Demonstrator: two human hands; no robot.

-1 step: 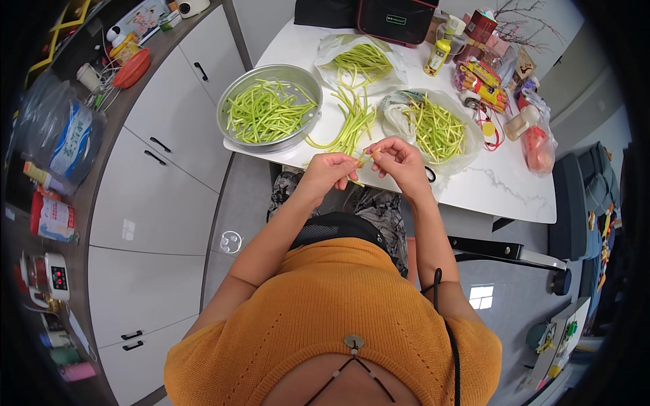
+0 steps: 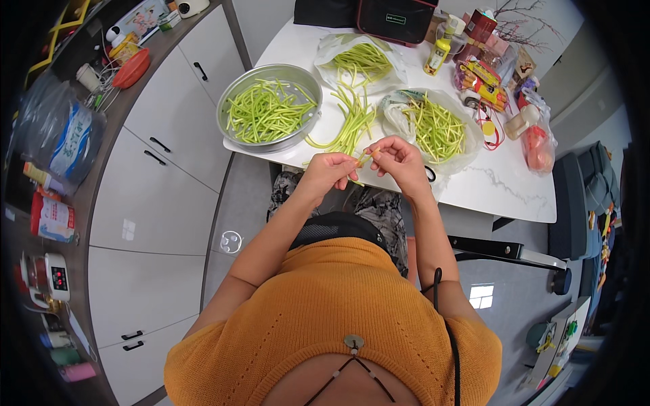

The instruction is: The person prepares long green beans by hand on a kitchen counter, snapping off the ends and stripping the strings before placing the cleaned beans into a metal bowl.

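Above the table's near edge, my left hand (image 2: 330,173) and my right hand (image 2: 399,164) are close together. Each pinches part of a thin green vegetable stem (image 2: 366,159) with thumb and fingertips; the fingers partly hide it. Just beyond them, a loose bunch of long green stems (image 2: 353,120) lies on the table. To the left, a round metal pan (image 2: 271,144) holds a heap of shorter stem pieces (image 2: 267,111). On the right is an open plastic bag (image 2: 472,135) with short, partly brownish stems (image 2: 437,128) in it. Farther back, another plastic bag (image 2: 330,49) contains long stems.
The white table (image 2: 514,193) carries a yellow bottle (image 2: 438,55), packaged food (image 2: 484,84) and a black case (image 2: 396,20) at its far side. A black loop (image 2: 430,174) shows beside my right wrist. White cabinets (image 2: 156,196) stand to my left.
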